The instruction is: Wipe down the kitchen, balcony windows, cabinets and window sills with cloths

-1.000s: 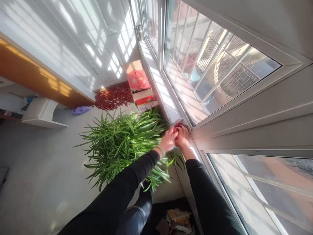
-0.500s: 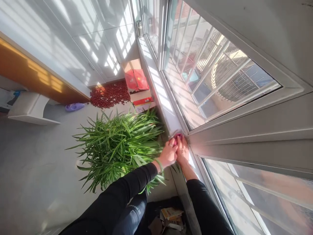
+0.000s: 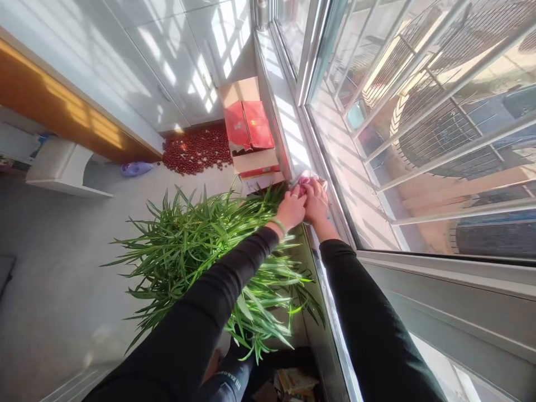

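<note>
Both my hands press together on a crumpled pink and white cloth that lies on the white windowsill. My left hand, with a ring and a green bangle, has its fingers bent onto the cloth's left part. Beside it, my right hand is curled over the right part, close to the window frame. Part of the cloth is hidden under the fingers. The leaves of a big green plant spread just below and left of my left forearm.
Beyond the plant stands an open red cardboard box against the sill wall. Dark red fruits or nuts are spread over the floor by the white cabinets. A purple slipper and a white stool are at left. Bars cross outside the window.
Both hands have slid the cloth forward along the sill, away from me, past the frame's post. My arms reach farther out, and the view has shifted forward along the window.
</note>
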`<state>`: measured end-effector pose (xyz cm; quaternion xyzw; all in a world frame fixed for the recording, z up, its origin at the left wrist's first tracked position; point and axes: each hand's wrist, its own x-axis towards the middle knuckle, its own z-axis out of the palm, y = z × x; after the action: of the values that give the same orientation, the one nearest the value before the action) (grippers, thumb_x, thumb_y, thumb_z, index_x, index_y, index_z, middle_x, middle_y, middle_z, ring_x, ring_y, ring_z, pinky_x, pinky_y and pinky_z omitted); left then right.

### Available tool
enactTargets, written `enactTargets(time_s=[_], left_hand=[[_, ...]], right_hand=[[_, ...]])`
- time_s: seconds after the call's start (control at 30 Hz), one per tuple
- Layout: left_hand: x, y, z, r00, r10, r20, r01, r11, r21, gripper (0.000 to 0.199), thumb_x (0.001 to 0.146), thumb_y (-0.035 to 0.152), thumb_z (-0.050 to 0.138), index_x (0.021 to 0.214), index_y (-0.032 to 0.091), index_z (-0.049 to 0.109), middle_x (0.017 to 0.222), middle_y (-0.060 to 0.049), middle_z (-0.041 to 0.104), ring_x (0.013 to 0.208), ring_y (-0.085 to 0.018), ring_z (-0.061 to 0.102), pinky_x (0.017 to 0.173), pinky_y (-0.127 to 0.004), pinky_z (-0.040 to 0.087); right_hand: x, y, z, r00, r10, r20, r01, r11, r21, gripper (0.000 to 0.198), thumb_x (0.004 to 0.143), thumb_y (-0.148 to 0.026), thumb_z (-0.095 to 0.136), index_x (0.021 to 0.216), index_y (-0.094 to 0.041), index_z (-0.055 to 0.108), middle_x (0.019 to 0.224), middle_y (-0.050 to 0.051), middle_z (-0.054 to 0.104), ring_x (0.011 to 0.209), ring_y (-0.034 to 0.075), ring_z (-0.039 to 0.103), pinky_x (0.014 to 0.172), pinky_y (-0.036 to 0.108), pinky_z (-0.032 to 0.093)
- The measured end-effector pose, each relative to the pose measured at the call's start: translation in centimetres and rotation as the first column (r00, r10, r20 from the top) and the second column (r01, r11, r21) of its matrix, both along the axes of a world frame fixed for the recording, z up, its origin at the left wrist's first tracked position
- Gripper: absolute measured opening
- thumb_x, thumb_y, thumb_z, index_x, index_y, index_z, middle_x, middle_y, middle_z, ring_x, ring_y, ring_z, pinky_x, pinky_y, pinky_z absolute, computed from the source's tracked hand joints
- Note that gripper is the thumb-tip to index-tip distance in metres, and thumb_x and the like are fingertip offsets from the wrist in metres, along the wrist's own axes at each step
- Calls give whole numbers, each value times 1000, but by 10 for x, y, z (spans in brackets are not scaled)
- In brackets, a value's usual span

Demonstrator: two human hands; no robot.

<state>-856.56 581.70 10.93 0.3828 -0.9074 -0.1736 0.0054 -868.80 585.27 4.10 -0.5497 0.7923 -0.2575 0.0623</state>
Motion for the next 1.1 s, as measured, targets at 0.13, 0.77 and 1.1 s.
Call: enactTargets(time_s=[0.13,0.77,1.1], left_hand=[[5,-7,-5,996,85,-13,-85,996,4,59,99,16,49,157,20,57,172,-17,40,134,-36,57,117,-51,47],[2,9,-3,999,-13,-30,14,1000,24,60,100,13,46,158,20,56,177,-13,34,138,-33,53,109,-44,57],[-20,-69,-3,995,101,18,-100,995,-28,60,104,13,39,162,23,52,178,-12,31,142,-34,51,116,-48,53]], right_hand=[[-5,-24,3,989,146,12,-145,986,-78,49,93,-29,63,141,-19,64,158,15,57,155,36,37,128,56,32],[4,8,-3,999,-43,-17,42,998,-47,50,101,-29,55,150,-20,59,174,20,36,159,35,36,127,59,34],[-24,-94,-1,992,67,-105,-75,995,-66,42,104,-30,53,142,-17,63,158,16,55,154,32,34,125,52,33]])
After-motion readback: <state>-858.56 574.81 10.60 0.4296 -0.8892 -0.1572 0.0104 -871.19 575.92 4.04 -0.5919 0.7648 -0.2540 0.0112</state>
